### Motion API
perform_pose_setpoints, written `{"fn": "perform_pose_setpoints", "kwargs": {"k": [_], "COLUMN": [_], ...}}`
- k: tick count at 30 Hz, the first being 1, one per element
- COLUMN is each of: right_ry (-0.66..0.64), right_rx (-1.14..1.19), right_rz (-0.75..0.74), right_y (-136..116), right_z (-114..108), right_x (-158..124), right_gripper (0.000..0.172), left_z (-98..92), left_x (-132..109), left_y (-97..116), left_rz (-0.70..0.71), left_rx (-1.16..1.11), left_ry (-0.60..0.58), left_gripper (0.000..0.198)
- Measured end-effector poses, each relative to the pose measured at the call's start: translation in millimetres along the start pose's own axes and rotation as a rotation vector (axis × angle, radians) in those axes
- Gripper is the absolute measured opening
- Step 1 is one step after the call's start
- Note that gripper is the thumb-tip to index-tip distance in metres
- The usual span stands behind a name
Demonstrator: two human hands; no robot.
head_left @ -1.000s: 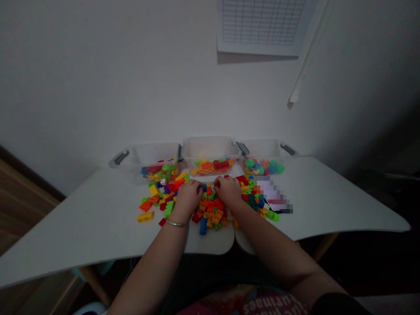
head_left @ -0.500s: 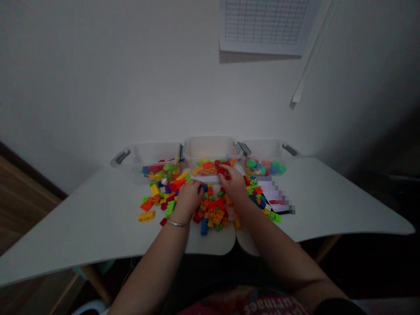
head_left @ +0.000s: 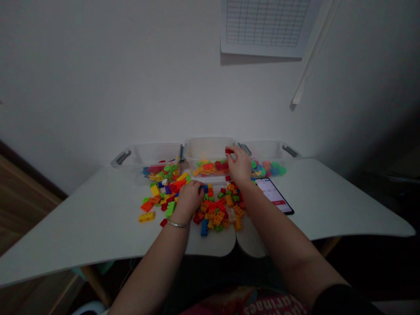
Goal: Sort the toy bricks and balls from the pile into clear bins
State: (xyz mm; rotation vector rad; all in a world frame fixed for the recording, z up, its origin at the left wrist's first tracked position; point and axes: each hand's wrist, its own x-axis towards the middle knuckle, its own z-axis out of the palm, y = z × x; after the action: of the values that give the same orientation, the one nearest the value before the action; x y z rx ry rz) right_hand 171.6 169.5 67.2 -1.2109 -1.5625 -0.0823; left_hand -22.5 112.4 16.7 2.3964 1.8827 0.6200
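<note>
With the pile of toy blocks [head_left: 219,217] as the clock's centre and the wall at 12, the right hand [head_left: 239,166] is at 1 o'clock, pinching a red block [head_left: 228,150] between thumb and fingers. Half a second ago this hand is lower, in front of the middle box [head_left: 210,148]; a second ago it is down at the pile. Now the red block shows against the right end of that box, near rim level; whether it is over the opening or in front of it I cannot tell.

The left hand [head_left: 189,197] is almost unchanged, resting at 10 o'clock on the pile with its fingers curled beside a blue block [head_left: 205,188]. I cannot tell whether it grips that block. The bracelet [head_left: 177,225] sits at its wrist.

The middle box stands at 12 o'clock with mixed pieces inside, the left box [head_left: 154,153] at 11 and the right box [head_left: 265,148] at 1, both also holding pieces. The right forearm now hides the green blocks seen earlier at the pile's 3 o'clock side, just beside the phone [head_left: 276,195].
</note>
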Motion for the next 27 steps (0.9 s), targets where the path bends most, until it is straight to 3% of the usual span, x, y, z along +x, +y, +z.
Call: {"fn": "perform_pose_setpoints", "kwargs": {"k": [8, 17, 27], "right_ry": [-0.117, -0.276, -0.234], "right_rx": [-0.160, -0.359, -0.343], "right_rz": [0.025, -0.076, -0.195], "right_y": [2.9, -1.7, 9.6], "right_z": [6.4, 4.2, 6.5], "right_x": [-1.8, -4.4, -16.4], "right_gripper": [0.033, 0.034, 0.031], "left_z": [-1.1, 0.9, -3.4], "left_x": [-0.3, -0.6, -1.5], "left_y": [-0.1, -1.9, 2.4], "left_rz": [0.014, 0.025, 0.015], "left_rx": [0.008, 0.000, -0.004], "left_ry": [0.005, 0.011, 0.009], "left_gripper": [0.028, 0.029, 0.028]}}
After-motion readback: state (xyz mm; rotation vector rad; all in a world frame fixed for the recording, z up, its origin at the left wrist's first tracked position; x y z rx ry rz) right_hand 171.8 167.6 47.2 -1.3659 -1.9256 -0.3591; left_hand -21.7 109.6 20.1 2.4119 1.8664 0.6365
